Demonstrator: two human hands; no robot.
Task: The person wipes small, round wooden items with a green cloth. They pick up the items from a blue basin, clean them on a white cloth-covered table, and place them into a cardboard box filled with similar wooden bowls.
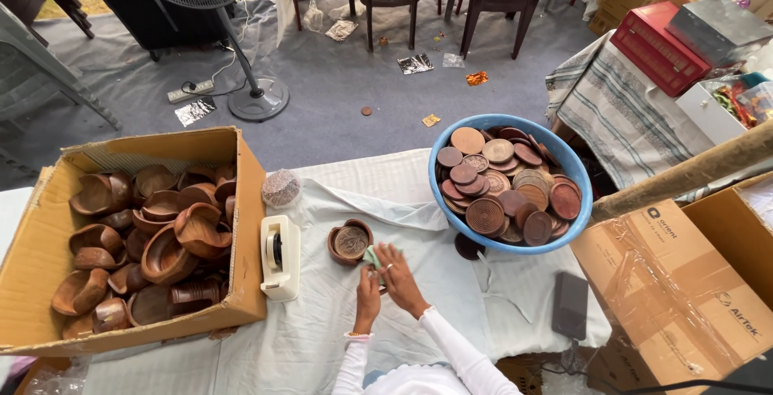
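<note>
— Where is the small wooden bowl (349,241) found?

— It is seen on the white cloth (322,339), well to the left of the blue basin (510,181) and lower in the frame. A flat round wooden lid is resting in or on it, with a carved face turned up.

— And the hands?

— Both are brought together just below and to the right of the bowl, on the side nearer the basin. The left hand (368,297) is curled, and the right hand (396,270) is laid beside and partly over it. A small green cloth (372,256) is pinched between them; the fingers of both are closed about it, though how firmly cannot be told (the view is from above and the fingertips are partly hidden).

— Which way does the bowl lie from the grip?

— Up and slightly left, away from the basin. The green cloth is nearly touching the bowl's rim. The bowl is round, so no long axis is offered. The right hand seems a little nearer the rim.

— What else is placed about?

— Far left of the basin, a cardboard box (48,226) full of wooden bowls is set. Between it and the small bowl, a cream tape dispenser (279,256) is lying. The basin itself is heaped with round wooden lids (499,190). Below the basin, a dark phone (570,305) is lying on the cloth.
</note>
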